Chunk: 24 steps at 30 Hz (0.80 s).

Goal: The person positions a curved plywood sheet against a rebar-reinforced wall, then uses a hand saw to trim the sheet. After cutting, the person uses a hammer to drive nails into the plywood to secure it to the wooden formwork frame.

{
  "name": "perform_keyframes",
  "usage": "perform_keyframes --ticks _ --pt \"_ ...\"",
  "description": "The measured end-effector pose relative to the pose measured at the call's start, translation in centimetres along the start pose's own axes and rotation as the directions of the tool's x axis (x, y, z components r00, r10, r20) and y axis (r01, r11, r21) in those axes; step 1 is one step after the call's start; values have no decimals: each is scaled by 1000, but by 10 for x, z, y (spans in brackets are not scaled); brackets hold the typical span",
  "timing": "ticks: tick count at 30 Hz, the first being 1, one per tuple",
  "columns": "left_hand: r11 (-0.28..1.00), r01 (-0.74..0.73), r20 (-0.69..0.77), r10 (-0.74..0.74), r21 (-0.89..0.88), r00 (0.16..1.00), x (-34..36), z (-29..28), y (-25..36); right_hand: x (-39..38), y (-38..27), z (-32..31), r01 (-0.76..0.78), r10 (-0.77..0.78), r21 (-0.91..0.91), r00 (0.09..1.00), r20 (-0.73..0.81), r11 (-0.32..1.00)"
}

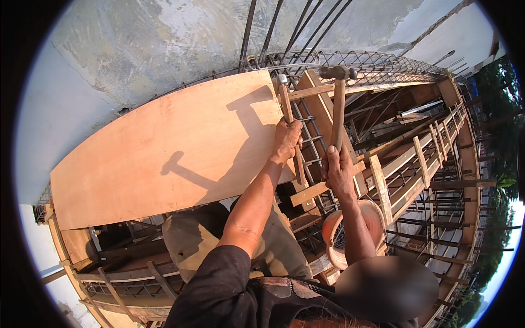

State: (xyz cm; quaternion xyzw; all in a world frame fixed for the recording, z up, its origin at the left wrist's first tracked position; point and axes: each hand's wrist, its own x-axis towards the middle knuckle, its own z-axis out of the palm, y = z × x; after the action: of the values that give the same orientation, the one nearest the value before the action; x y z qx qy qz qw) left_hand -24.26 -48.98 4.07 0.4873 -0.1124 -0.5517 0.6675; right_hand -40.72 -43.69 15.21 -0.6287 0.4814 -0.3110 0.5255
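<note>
My left hand point(287, 139) is closed around a slim wooden bar point(286, 104) with a pale, metal-looking cap at its top. It is at the right edge of a large plywood sheet point(158, 147), with the bar's lower end close to the sheet's corner. My right hand point(339, 169) grips the lower handle of a hammer point(339, 104), raised with its dark head up, to the right of the bar. Shadows of my arms and of what I hold fall across the plywood. Whether the bar touches the sheet, I cannot tell.
Along the right runs wooden formwork point(421, 161) with cross battens and steel rebar. A reddish round bucket point(331, 232) stands below my right forearm. Rebar rods point(270, 30) rise before the grey wall point(136, 54). Gaps show between the timbers.
</note>
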Motion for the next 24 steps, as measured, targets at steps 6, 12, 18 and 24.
perform_keyframes --ticks 6,12,18,24 --pt "1000 -16 0 16 19 1000 11 8 10 -28 11 -9 -55 62 146 997 -40 988" --pt "999 48 -18 -47 15 999 25 1 16 -39 17 0 -169 174 153 984 -24 974" --pt "999 45 -39 -44 21 998 24 5 20 -42 32 -2 -203 204 92 979 -4 975" --pt "999 46 -18 -46 0 999 29 1 16 -42 22 1 -170 171 102 985 7 980"
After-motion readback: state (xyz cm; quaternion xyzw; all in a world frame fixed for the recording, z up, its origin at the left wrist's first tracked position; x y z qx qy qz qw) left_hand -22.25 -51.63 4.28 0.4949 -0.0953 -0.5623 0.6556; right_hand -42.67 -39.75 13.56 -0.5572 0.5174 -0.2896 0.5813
